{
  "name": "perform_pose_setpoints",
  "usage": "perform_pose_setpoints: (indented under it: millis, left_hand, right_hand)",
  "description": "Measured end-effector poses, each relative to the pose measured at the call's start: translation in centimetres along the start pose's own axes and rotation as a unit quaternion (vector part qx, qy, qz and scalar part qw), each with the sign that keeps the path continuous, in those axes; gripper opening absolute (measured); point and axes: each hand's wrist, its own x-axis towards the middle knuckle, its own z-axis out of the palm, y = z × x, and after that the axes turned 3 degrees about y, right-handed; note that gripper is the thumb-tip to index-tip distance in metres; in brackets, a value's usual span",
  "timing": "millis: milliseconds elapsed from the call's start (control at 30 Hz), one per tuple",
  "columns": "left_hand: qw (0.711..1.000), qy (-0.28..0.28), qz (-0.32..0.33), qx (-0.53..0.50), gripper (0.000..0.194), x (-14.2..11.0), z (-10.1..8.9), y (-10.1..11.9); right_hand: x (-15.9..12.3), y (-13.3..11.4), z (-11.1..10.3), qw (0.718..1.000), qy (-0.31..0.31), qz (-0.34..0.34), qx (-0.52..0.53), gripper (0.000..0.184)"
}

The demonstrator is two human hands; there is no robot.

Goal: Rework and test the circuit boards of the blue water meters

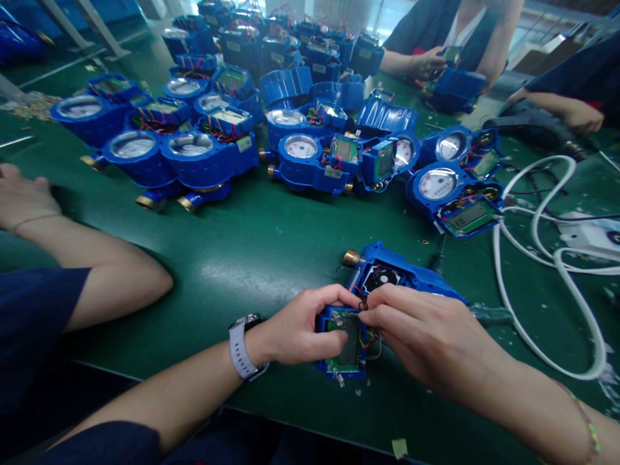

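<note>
My left hand [310,326] grips a circuit board with an LCD [349,345] in a blue housing, thumb across its face. Close against its right edge, my right hand [416,323] pinches at thin wires [372,342] running out of the housing; the exact piece between its fingertips is hidden. Just behind both hands lies an opened blue water meter [402,263], its brass fitting [352,258] pointing left and a round black part [382,278] showing inside. Part of the meter is covered by my right hand.
Several blue water meters [188,155] crowd the far side of the green table [232,258]. A white cable [504,284] loops at the right. A person's arm [111,265] rests at the left; another person's hand [429,63] works across the table.
</note>
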Motion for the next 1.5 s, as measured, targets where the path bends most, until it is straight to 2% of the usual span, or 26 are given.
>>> perform_pose_setpoints:
  millis: [433, 700, 1100, 1200, 1367, 1500]
  left_hand:
    - [0.998, -0.025, -0.027, -0.048, 0.036, 0.2, 0.2, -0.2]
    - [0.999, -0.005, -0.011, -0.033, 0.034, 0.3, 0.1, -0.2]
    - [1.0, -0.005, 0.0, 0.017, 0.033, 0.1, 0.3, 0.1]
    - [1.0, -0.005, 0.008, 0.008, 0.032, 0.1, 0.4, 0.1]
    - [1.0, 0.004, 0.008, -0.011, 0.033, 0.1, 0.3, 0.1]
    - [1.0, 0.0, 0.011, -0.015, 0.033, 0.1, 0.3, 0.2]
  right_hand:
    - [-0.4, 0.7, 0.5, 0.996, 0.0, 0.009, 0.086, 0.027]
    - [-0.2, 0.0, 0.3, 0.999, 0.013, 0.034, 0.034, 0.026]
    - [0.5, -0.9, 0.1, 1.0, -0.007, 0.016, -0.006, 0.032]
    - [0.7, -1.0, 0.0, 1.0, 0.008, 0.001, -0.021, 0.032]
    - [0.5, -0.6, -0.5, 1.0, -0.01, 0.026, -0.002, 0.029]
    - [0.4, -0.8, -1.0, 0.999, -0.015, 0.014, -0.031, 0.029]
